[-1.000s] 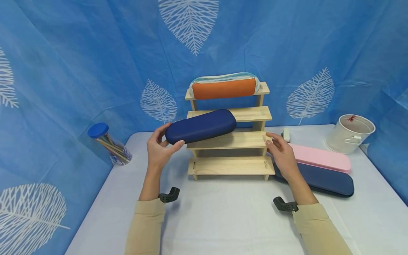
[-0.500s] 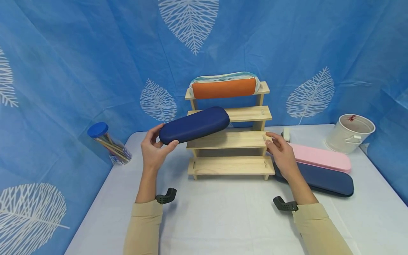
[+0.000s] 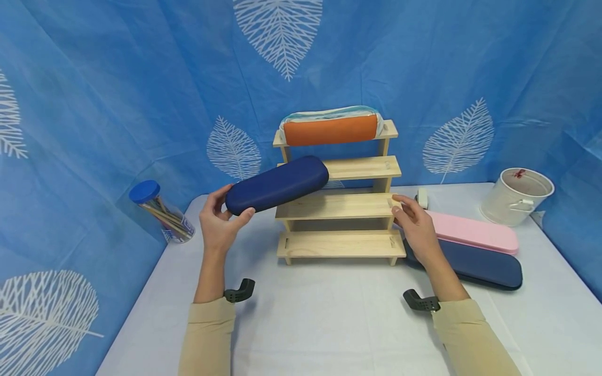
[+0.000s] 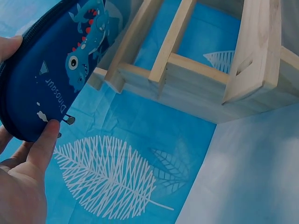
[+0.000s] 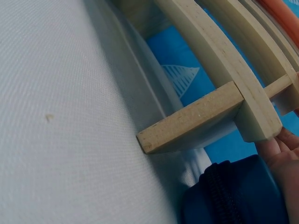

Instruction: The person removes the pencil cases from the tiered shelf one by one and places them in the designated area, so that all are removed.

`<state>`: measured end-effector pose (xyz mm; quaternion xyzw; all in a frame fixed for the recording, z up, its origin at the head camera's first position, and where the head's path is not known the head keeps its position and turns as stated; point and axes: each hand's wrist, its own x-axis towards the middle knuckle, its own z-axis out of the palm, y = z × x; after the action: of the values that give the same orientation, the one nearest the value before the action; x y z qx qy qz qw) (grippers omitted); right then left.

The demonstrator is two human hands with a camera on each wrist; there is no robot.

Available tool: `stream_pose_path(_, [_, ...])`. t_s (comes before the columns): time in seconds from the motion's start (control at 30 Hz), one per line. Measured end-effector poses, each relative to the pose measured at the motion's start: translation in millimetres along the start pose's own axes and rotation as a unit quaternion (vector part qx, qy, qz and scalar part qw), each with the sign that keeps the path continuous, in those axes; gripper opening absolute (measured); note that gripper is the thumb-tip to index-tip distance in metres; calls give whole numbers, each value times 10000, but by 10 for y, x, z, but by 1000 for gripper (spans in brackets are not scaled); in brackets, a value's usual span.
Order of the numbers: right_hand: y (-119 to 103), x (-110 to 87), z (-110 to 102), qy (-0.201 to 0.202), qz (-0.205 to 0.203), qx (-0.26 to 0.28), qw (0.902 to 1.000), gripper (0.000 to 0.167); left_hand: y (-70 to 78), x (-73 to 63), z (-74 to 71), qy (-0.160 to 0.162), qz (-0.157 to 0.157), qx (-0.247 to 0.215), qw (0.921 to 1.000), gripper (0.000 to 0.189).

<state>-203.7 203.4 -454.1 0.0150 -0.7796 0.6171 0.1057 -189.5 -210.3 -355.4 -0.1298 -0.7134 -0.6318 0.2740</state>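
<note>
My left hand (image 3: 218,227) grips one end of a dark blue pencil case (image 3: 277,184), holding it tilted up in front of the left side of a wooden stepped rack (image 3: 340,244). In the left wrist view the pencil case (image 4: 51,77) shows a zip, a dinosaur print and the word "Dinosaur", with my thumb and fingers at its end. My right hand (image 3: 417,230) pinches the right end of the second-lowest board of the rack. An orange and white pencil case (image 3: 331,130) lies on the top board.
Right of the rack, a pink case (image 3: 475,233) and another navy case (image 3: 479,265) lie on the white table (image 3: 329,318). A white bucket (image 3: 512,201) stands behind them. At the left leans a clear, blue-lidded tube of sticks (image 3: 169,216). Blue cloth hangs behind.
My left hand has drawn the pencil case leftward, away from the rack's middle, and its far end tilts up more. The right hand has stayed on the board.
</note>
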Motion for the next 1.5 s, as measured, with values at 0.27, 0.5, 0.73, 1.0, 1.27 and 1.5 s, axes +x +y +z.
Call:
stream_pose_path(0.27, [-4, 1, -2, 15, -11, 48, 10000, 49, -250, 17, -153, 195, -27, -251, 9995, 67])
stream_pose_path(0.5, [5, 2, -3, 9, -41, 85, 10000, 48, -258, 23, -256, 375, 22, -495, 9981, 65])
stream_pose_path(0.73, [15, 4, -5, 14, -4, 63, 10000, 49, -303, 20, -351, 609, 55, -431, 9972, 64])
stream_pose_path(1.0, [21, 11, -1, -2, 25, 54, 10000, 48, -321, 22, -446, 889, -39, -274, 9957, 65])
stream_pose_path(1.27, [44, 25, -5, -31, 42, 90, 9999, 48, -312, 5, -506, 1142, -43, -284, 9930, 64])
stream_pose_path(1.5, [46, 28, -10, -4, 24, 73, 10000, 48, -337, -2, -534, 1335, -69, 56, 9910, 66])
